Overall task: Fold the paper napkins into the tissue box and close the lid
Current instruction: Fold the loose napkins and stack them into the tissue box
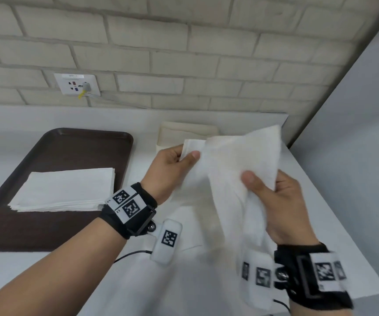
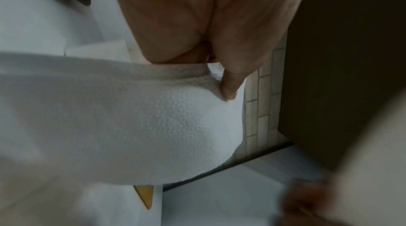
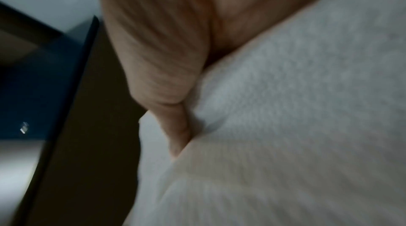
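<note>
A pale brick wall [image 1: 184, 42] with a socket plate [image 1: 77, 83] is backing a white surface [image 1: 24, 117], and everything on it seems laid out for a fold-and-load routine. On the left a dark brown tray [image 1: 53, 226] is carrying a squared stack of napkins [image 1: 67, 190], probably kept there as the supply within easy reach. Moving right, the left hand [image 1: 172, 169] is pinching one edge of an unfolded napkin [image 1: 236, 165] between thumb and fingers [image 2: 229, 89], holding it up off the surface so the sheet can hang free. Behind the napkin, a cream tissue box [image 1: 186, 133] is sitting near the wall, mostly hidden; whether its lid is open cannot be told. Further right, the right hand [image 1: 282, 206] is gripping the opposite edge, thumb pressed on top, apparently keeping the paper taut enough to bring the two sides together. The fold itself looks not yet made.
</note>
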`<state>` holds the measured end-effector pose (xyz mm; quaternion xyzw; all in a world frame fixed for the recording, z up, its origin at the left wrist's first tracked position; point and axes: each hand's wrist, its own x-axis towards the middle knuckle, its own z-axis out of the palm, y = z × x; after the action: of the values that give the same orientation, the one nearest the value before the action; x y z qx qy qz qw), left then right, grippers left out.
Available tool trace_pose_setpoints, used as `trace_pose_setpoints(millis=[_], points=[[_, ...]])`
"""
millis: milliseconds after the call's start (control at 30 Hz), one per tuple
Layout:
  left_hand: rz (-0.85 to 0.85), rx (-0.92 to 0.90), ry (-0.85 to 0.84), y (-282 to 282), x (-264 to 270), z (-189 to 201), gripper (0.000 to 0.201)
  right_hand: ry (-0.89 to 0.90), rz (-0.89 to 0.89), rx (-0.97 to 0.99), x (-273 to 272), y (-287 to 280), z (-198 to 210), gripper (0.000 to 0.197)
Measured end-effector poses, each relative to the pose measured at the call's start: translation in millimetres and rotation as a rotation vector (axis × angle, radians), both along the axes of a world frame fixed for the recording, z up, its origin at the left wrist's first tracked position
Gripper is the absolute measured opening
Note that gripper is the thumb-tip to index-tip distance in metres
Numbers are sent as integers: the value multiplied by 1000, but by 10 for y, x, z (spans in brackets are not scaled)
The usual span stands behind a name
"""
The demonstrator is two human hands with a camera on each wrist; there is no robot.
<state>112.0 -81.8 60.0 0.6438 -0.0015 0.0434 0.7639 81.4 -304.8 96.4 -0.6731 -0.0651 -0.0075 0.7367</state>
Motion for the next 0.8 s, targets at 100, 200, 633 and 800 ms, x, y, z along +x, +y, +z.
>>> trace_pose_setpoints(millis=[100,200,633,800], points=[[-60,-21,45,-96,-37,24,24,87,-100,-65,106,169,-142,14],[-89,-53,105,-146,-89,69,29,97,-169,-110,129,230,-247,13],[-235,-254,190,-176,-208,189,46,26,-283,-287,85,291,-335,10],[-147,-251,198,-213,-170,82,35,21,-352,-283,77,239,-350,10]])
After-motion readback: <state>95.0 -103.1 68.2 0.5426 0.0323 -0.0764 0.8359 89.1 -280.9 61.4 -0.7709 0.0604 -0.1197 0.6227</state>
